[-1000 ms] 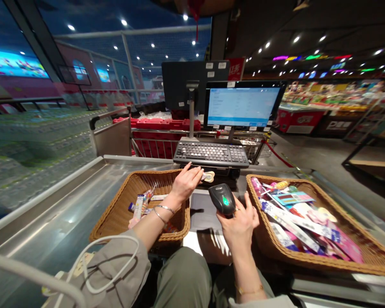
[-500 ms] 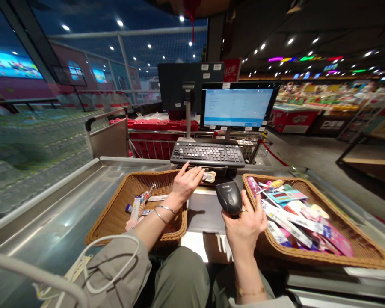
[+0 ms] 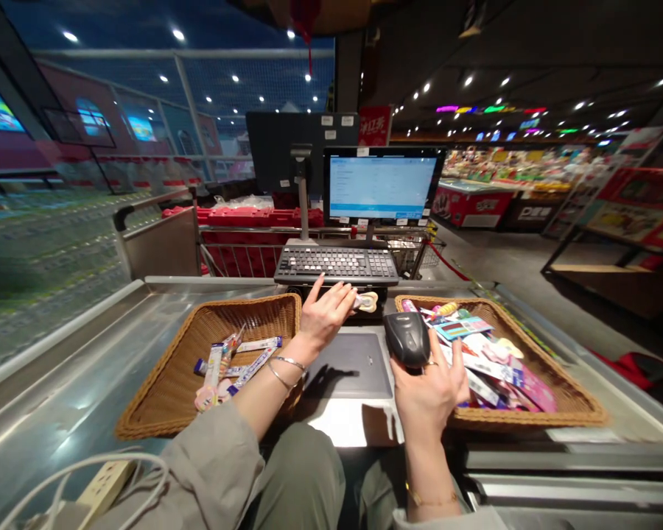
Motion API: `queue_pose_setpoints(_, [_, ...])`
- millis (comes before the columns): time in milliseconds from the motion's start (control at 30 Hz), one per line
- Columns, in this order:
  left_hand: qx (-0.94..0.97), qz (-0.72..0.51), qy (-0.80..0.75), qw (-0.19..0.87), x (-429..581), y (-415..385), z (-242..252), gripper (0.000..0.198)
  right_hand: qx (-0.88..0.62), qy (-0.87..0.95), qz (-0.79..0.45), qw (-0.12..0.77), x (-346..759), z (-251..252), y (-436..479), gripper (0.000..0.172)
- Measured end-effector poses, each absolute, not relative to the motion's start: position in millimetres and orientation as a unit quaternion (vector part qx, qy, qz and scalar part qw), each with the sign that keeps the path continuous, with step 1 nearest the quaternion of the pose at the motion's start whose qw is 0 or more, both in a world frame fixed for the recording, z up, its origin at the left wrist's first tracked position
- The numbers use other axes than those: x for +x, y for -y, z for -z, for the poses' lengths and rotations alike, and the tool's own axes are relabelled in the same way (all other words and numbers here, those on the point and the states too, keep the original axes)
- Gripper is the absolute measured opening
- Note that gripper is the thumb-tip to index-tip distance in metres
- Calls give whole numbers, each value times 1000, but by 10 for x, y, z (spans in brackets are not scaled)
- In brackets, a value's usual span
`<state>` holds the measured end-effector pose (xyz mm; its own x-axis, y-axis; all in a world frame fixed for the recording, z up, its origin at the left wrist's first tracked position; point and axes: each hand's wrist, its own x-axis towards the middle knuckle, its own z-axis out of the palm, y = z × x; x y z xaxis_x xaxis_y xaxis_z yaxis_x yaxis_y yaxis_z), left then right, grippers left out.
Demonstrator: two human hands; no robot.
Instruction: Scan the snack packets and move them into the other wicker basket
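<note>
**Two hands at a checkout, with much of what they hold out of sight**

The left hand (image 3: 323,318) reaches forward between two wicker baskets. Its fingertips are pinched on a small packet (image 3: 368,301) just below the front edge of the keyboard (image 3: 337,263). Only the pale, rounded end of the packet sticks out past the fingers. The rest is covered, and its print is too small to read. Two thin bangles (image 3: 283,366) sit on that wrist.

The right hand (image 3: 428,383) is wrapped around a black scanner (image 3: 407,338), held upright at the right edge of the grey pad (image 3: 353,364). The palm hides the handle entirely. Only the domed head shows, seen from behind, so its window is out of view. The two hands are apart, with the scanner head a little to the right of the packet and nearer the camera.

The left basket (image 3: 160,397) holds a few long flat packets (image 3: 226,361) in a loose cluster, and the forearm covers its near right corner. The right basket (image 3: 535,419) is heaped with colourful packets (image 3: 489,353), and the right hand covers its near left corner. Behind the keyboard, the monitor (image 3: 383,186) glows with text too fine to read. A power strip (image 3: 102,484) and a white cable lie at the lower left, partly cut off by the frame edge and the sleeve.
</note>
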<state>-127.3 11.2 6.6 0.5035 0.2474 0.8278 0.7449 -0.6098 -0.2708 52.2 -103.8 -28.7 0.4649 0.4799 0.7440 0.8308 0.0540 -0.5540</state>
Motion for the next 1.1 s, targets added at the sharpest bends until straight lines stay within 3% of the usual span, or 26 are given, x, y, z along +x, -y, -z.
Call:
queue_pose_setpoints(900, [-816, 444, 258, 265, -170, -36, -52, 27, -721, 347, 212, 562, 1264, 295, 1138, 56])
queue_pose_setpoints(1100, [-837, 431, 245, 231, 106, -8, -6, 27, -735, 293, 206, 576, 1475, 304, 1167, 39])
